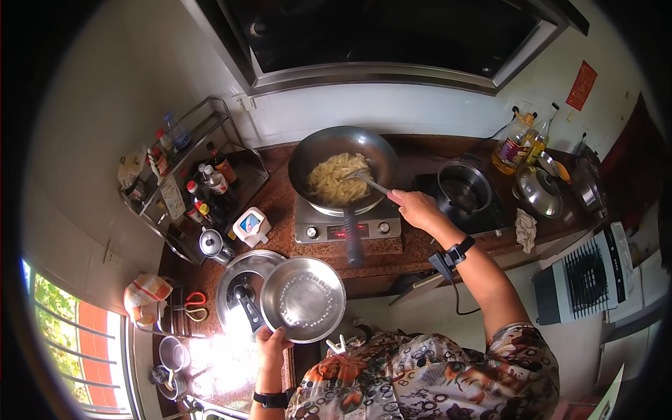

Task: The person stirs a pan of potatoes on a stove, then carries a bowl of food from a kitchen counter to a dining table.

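Note:
My right hand (417, 210) grips the handle of a metal spatula (371, 182), whose blade rests in pale yellow sliced food (341, 176). The food lies in a dark wok (380, 149) on an induction cooker (310, 220), with the wok's handle pointing toward me. My left hand (272, 346) holds a steel bowl (310, 299) by its rim, tilted so that its inside shows a ring of droplets. Partly behind the bowl, a glass pan lid (231, 283) with a black handle lies on the counter.
A dark pot (464, 186) stands on a second cooktop at the right, near oil bottles (512, 149), a domed lid (538, 190) and a crumpled cloth (525, 230). At the left are a rack (226, 118) with bottles, a white container (252, 227), a metal pitcher (212, 244) and red-handled scissors (196, 300). A range hood (378, 73) overhangs.

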A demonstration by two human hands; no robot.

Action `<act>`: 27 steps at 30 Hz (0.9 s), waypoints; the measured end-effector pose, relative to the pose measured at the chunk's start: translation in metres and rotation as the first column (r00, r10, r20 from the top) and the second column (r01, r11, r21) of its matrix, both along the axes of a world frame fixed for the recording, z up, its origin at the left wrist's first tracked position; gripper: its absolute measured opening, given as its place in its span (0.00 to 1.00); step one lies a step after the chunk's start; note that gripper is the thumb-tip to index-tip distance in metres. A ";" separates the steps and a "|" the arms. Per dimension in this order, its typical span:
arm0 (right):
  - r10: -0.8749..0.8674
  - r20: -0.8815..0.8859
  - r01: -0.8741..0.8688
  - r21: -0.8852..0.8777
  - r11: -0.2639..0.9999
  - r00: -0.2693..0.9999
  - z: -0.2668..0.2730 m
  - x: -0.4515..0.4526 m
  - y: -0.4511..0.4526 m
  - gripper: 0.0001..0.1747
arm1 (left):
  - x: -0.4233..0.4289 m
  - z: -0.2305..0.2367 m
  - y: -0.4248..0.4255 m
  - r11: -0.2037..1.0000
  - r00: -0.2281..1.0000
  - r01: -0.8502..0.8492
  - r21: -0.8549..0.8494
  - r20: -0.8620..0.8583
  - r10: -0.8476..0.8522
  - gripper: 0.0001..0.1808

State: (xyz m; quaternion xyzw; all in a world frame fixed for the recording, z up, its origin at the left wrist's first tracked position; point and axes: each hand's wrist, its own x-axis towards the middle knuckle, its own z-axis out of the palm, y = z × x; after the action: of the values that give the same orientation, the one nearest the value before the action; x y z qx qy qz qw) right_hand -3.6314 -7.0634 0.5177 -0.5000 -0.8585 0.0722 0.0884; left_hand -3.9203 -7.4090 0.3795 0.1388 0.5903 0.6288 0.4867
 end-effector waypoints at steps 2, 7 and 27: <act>0.027 -0.036 -0.028 -0.008 1.000 0.999 -0.005 0.011 -0.007 0.25 | -0.001 -0.001 0.007 0.998 0.999 0.054 -0.021 0.007 -0.054 0.05; -0.146 -0.164 0.121 -0.157 0.980 0.976 0.005 0.062 -0.049 0.32 | 0.014 0.000 0.040 0.968 0.967 0.251 -0.023 0.040 -0.250 0.15; -0.776 -0.201 0.710 -0.316 0.629 0.598 -0.026 0.236 -0.364 0.25 | 0.192 -0.035 0.188 0.173 0.144 0.950 -0.259 -0.126 -0.981 0.10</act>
State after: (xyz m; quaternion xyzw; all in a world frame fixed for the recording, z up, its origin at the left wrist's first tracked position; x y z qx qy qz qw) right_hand -3.3955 -7.4273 0.4914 -0.8006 -0.5316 0.1953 0.1961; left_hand -3.7284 -7.2208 0.3442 0.5382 0.4579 0.1093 0.6990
